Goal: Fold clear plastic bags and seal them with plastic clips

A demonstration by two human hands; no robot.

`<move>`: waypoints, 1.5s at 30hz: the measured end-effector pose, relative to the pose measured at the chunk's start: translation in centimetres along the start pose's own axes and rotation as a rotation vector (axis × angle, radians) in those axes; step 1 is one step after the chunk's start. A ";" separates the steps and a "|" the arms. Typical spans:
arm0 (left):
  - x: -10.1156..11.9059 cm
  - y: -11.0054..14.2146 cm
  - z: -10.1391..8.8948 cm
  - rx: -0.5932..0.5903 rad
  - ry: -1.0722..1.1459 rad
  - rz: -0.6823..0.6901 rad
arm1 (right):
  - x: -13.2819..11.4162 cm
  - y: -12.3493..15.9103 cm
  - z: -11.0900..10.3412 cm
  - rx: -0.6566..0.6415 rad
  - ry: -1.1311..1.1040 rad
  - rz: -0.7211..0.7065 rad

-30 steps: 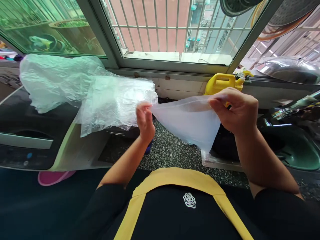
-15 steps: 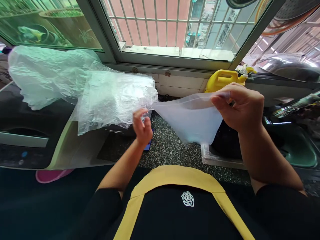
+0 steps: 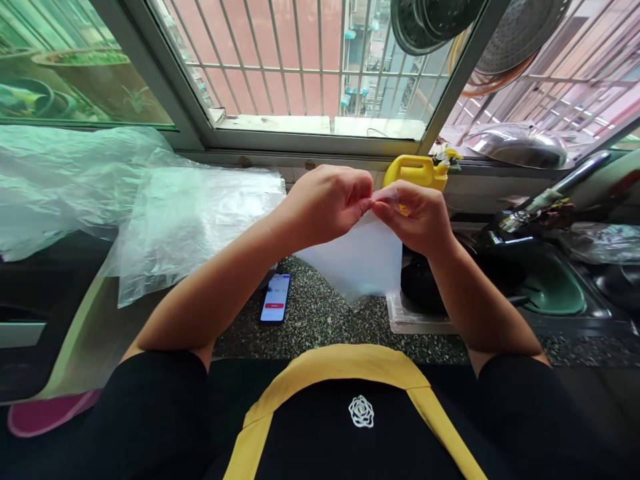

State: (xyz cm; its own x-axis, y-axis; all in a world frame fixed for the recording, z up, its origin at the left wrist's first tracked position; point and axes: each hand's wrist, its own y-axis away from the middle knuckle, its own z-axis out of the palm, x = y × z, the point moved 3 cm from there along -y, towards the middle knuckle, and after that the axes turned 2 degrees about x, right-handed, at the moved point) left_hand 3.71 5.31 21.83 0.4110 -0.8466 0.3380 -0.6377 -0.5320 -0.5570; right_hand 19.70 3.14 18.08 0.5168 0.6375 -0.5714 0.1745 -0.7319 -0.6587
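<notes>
A thin, whitish translucent plastic bag (image 3: 357,260) hangs above the speckled counter, pinched along its top edge. My right hand (image 3: 417,215) grips that edge between thumb and fingers. Close against it, my left hand (image 3: 340,203) is closed in a pinch on the same edge, the fingertips of both hands meeting. Part of the bag is hidden behind my left hand and forearm. To the left lies a stack of clear plastic bags (image 3: 190,227), with a larger crumpled plastic sheet (image 3: 75,180) beyond it.
A phone (image 3: 275,298) lies on the speckled counter (image 3: 315,320). A yellow jug (image 3: 413,171) stands by the window. Right of the bag are a black pan (image 3: 423,287) and a green sink (image 3: 555,287). A black-topped appliance (image 3: 40,293) occupies the left.
My left hand has moved up and right from beside the stack to pinch the bag's top edge. My right hand still holds the bag. The view has shifted, uncovering the phone.
</notes>
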 end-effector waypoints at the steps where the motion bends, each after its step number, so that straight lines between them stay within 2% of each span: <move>1: 0.0 -0.2 -0.1 0.007 -0.009 -0.001 | 0.8 0.5 -0.1 -0.014 -0.038 0.024; 5: -0.1 -0.9 -1.4 0.045 -0.031 0.000 | 5.1 4.6 0.3 -0.120 -0.095 0.100; 10: -0.3 -1.5 -3.4 0.103 -0.068 -0.006 | 11.7 13.5 2.8 -0.233 0.018 0.319; 14: -0.7 -1.8 -4.1 0.132 -0.103 -0.066 | 15.3 20.1 4.4 -0.221 0.135 0.495; 16: -0.9 -1.9 -4.0 0.150 -0.124 -0.066 | 16.1 22.2 4.9 -0.191 0.160 0.541; 19: -1.0 -1.9 -3.8 0.187 -0.171 -0.050 | 16.5 24.0 5.4 -0.163 0.177 0.561; 27: -1.4 -1.9 -3.6 0.197 -0.046 -0.027 | 15.7 25.2 6.1 -0.152 0.182 0.554; 31: -1.3 -2.1 -3.6 0.195 -0.051 0.008 | 15.6 24.1 5.4 -0.231 0.157 0.531; 34: -1.1 -2.3 -3.1 0.145 -0.082 0.028 | 14.6 20.5 3.2 -0.335 0.118 0.489; 37: -0.6 -2.5 -2.5 0.096 -0.066 0.037 | 11.3 14.2 -0.3 -0.218 0.015 0.394; 40: -0.1 -2.7 -1.9 0.075 -0.028 0.054 | 6.5 7.7 -2.7 0.016 -0.124 0.229; 42: 0.2 -2.9 -1.5 0.063 0.004 0.072 | 3.7 4.3 -2.9 0.137 -0.210 0.173; 45: 0.8 -3.2 -1.3 0.070 0.031 0.088 | 1.0 1.2 -1.8 0.128 -0.277 0.184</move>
State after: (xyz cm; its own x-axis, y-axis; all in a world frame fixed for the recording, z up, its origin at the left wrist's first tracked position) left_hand 5.19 6.32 24.86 0.3339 -0.8909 0.3080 -0.6233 -0.4538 -0.6368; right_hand 21.87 2.44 17.59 0.2802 0.5514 -0.7858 -0.0160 -0.8158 -0.5781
